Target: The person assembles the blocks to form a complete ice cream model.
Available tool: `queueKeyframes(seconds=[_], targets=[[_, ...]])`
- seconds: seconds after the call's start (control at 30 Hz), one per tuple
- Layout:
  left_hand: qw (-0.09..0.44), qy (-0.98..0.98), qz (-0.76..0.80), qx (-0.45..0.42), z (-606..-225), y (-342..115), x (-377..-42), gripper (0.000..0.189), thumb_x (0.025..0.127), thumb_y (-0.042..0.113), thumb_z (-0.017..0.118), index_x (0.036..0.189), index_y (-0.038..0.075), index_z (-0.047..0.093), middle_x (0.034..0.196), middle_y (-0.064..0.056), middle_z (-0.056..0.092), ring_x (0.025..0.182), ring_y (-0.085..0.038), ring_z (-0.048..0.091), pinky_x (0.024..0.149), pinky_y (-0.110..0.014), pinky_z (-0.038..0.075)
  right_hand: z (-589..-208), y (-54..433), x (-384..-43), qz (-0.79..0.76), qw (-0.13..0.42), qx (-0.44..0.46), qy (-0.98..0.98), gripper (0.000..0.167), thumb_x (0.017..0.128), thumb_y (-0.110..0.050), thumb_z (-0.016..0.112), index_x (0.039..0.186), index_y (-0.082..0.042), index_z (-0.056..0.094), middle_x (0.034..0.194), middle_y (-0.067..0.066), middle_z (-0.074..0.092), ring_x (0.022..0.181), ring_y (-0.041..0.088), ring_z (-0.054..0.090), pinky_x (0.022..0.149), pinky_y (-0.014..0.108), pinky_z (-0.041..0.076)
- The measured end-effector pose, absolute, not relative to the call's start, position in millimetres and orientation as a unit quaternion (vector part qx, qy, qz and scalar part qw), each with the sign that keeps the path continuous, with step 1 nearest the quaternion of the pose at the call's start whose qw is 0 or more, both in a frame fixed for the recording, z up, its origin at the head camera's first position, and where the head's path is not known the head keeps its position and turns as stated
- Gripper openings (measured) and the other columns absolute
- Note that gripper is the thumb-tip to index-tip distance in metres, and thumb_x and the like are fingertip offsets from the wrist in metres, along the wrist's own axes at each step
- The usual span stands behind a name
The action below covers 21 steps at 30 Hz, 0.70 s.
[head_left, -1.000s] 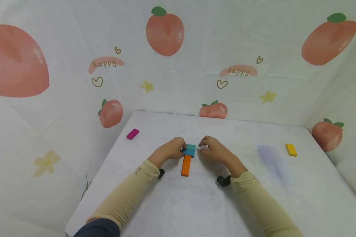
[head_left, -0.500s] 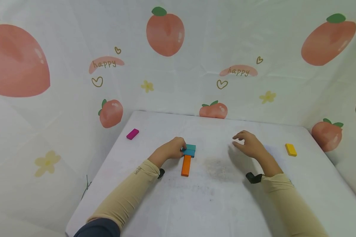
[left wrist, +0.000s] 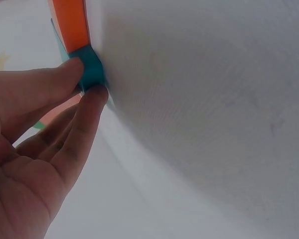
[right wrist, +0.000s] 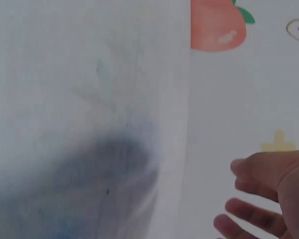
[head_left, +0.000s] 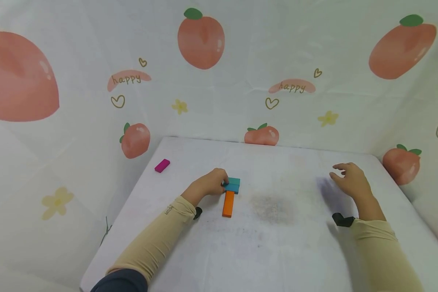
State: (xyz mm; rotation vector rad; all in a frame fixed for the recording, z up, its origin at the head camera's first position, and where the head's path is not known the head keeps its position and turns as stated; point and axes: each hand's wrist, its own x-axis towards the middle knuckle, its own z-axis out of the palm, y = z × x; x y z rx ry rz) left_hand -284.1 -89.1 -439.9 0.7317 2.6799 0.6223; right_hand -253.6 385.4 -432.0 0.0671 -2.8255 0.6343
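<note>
My left hand (head_left: 212, 182) pinches the left end of a flat blue block (head_left: 232, 188) between thumb and finger. Against that block's far side lies a teal block (head_left: 234, 181), partly covered by my fingers. An orange block (head_left: 228, 204) extends toward me from the blue one, so together they make a T-like shape on the white table. In the left wrist view, my thumb and fingertip sit on the blue block (left wrist: 91, 67), right below the orange block (left wrist: 71, 22). My right hand (head_left: 351, 180) hovers over the table's right side, fingers loosely bent and parted, holding nothing.
A magenta block (head_left: 162, 165) lies near the table's back left. A white cloth printed with peaches (head_left: 201, 40) hangs behind and beside the table (head_left: 277, 259). Dark smudges mark the surface right of the orange block.
My right hand has swept from beside the blocks to the table's right side, where it now covers the spot of the yellow block seen earlier. My left hand has stayed in place.
</note>
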Motion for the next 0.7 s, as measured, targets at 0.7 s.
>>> queueKeyframes(seconds=[0.7], targets=[[0.144,0.926,0.222,0.268,-442,-90,-288,0.027,0.094,0.0,0.074,0.121,-0.005,0.076,0.122,-0.017,0.072,0.097,-0.022,0.059,0.097,-0.04,0.058,-439,436,-237,0.181,-0.007,-0.151,-0.972,0.049,0.096,-0.021,0.057,0.128,0.017,0.055,0.122,0.044,0.054,0.104,0.055,0.055,0.076,0.059,0.05]])
